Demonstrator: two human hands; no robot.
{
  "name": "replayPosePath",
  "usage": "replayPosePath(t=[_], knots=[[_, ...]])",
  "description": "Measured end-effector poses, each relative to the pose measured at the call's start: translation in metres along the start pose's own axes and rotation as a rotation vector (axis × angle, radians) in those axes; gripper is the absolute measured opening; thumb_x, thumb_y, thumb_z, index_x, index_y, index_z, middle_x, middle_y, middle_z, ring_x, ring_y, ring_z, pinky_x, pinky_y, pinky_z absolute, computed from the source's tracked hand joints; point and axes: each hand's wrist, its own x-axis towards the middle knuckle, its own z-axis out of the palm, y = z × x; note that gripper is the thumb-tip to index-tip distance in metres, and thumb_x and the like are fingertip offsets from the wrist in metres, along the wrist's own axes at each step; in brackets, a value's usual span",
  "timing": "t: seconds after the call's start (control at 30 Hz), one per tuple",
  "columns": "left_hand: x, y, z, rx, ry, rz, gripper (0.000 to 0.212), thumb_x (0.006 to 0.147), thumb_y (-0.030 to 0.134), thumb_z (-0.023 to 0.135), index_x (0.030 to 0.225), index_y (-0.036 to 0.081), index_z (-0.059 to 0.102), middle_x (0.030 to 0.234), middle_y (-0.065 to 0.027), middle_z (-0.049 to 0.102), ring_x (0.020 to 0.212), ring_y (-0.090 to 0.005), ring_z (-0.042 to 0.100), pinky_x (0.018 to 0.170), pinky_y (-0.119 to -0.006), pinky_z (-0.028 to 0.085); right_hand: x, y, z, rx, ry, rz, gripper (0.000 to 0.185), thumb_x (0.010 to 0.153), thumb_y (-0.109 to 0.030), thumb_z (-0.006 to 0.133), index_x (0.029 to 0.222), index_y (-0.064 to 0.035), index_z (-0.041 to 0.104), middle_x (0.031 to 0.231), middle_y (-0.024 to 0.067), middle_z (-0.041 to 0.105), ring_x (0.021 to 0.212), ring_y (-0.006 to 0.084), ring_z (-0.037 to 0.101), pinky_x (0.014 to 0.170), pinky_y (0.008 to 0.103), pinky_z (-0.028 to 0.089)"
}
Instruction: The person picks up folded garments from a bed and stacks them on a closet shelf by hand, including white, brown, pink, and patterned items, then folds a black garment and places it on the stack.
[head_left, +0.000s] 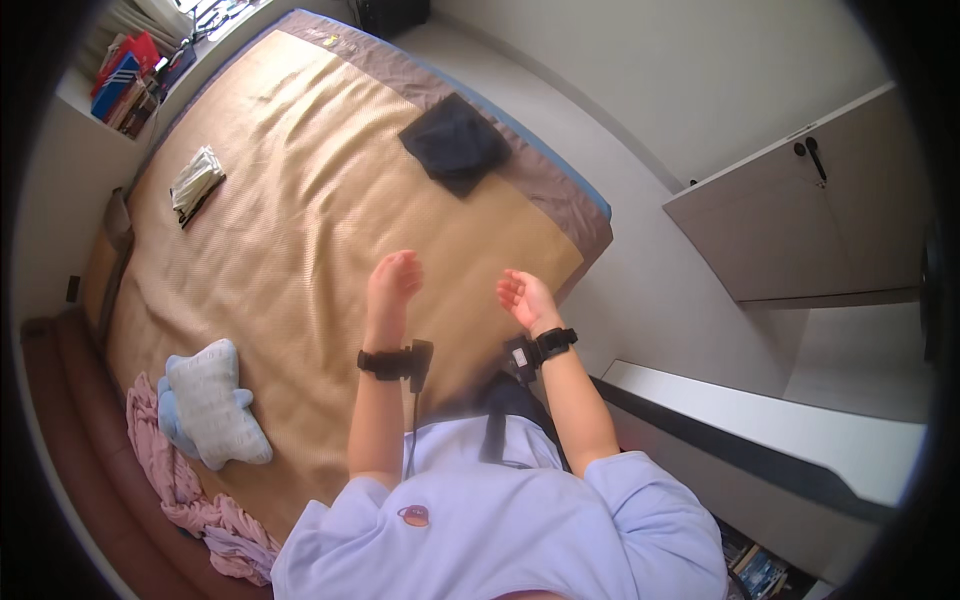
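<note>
My left hand (395, 279) is raised over a bed with a tan woven mat (300, 247), its fingers loosely curled and nothing in it. To its right my right hand (526, 298) hovers above the mat's near right part, palm turned inward, fingers slightly bent and empty. Black straps with small devices circle both wrists. Beyond my hands lies a folded dark cloth (456, 144) at the mat's far right edge. A folded pale cloth (197, 180) with a dark edge rests on the far left part.
A pale pillow (217, 405) on a blue plush item and a crumpled pink cloth (169, 472) lie at the near left, by a brown padded headboard (82, 420). Books (127, 94) stand on the windowsill. At right are a white-topped cabinet (765, 427) and a door (810, 202).
</note>
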Motion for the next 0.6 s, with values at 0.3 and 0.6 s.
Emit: replayPosePath(t=[0.3, 0.6], knots=[[0.059, -0.067, -0.010, 0.027, 0.158, -0.255, 0.018, 0.080, 0.020, 0.044, 0.087, 0.007, 0.053, 0.075, -0.0014, 0.055, 0.068, -0.0100, 0.052, 0.061, -0.023, 0.042, 0.102, 0.012, -0.008, -0.183, 0.073, 0.099, 0.022, 0.078, -0.018, 0.048, 0.094, -0.0035, 0.046, 0.077, 0.0097, 0.052, 0.067, 0.0177, 0.052, 0.057, 0.0290, 0.044], [0.096, -0.079, -0.019, 0.136, 0.178, -0.337, 0.018, 0.081, 0.019, 0.043, 0.088, 0.004, 0.052, 0.076, -0.0039, 0.056, 0.069, -0.0120, 0.054, 0.062, -0.024, 0.044, 0.212, 0.008, 0.025, -0.380, 0.078, 0.071, 0.016, 0.076, -0.015, 0.046, 0.088, -0.0046, 0.045, 0.068, 0.0083, 0.052, 0.055, 0.0154, 0.051, 0.045, 0.0265, 0.042]])
